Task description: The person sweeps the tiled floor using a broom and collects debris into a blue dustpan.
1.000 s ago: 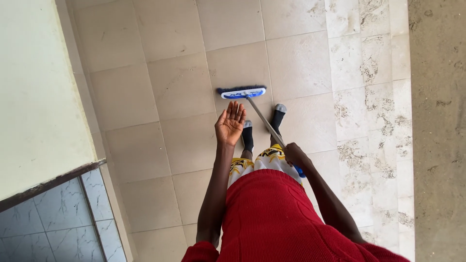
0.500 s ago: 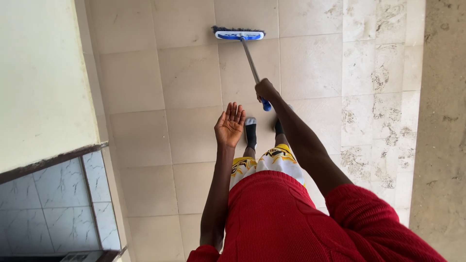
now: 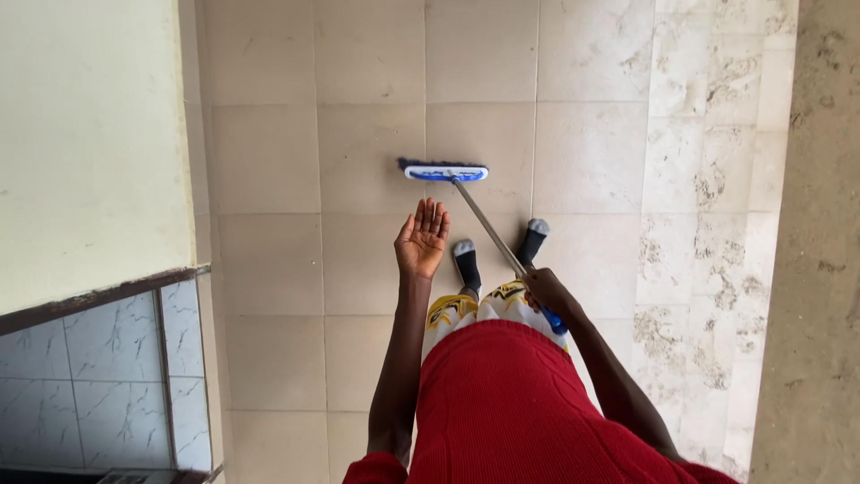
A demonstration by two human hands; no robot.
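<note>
My right hand point(image 3: 545, 289) grips the upper end of a broom's grey metal handle point(image 3: 488, 228), close to my hip. The broom's blue and white head point(image 3: 444, 171) with dark bristles rests on the beige tiled floor point(image 3: 358, 161) just ahead of my feet. My left hand point(image 3: 423, 239) is held out in front of me, palm up and fingers spread, holding nothing. It hovers just left of the handle and below the broom head. I wear a red knitted top, patterned shorts and dark socks with grey toes.
A pale yellow wall point(image 3: 90, 143) with a dark ledge and marbled grey tiles point(image 3: 90, 367) below it runs along the left. Stained, mottled tiles point(image 3: 708, 197) and a rough concrete strip point(image 3: 820, 242) border the floor on the right.
My right hand pushed the broom out far ahead, then pulled it back near my feet. My left hand stayed open in about the same place.
</note>
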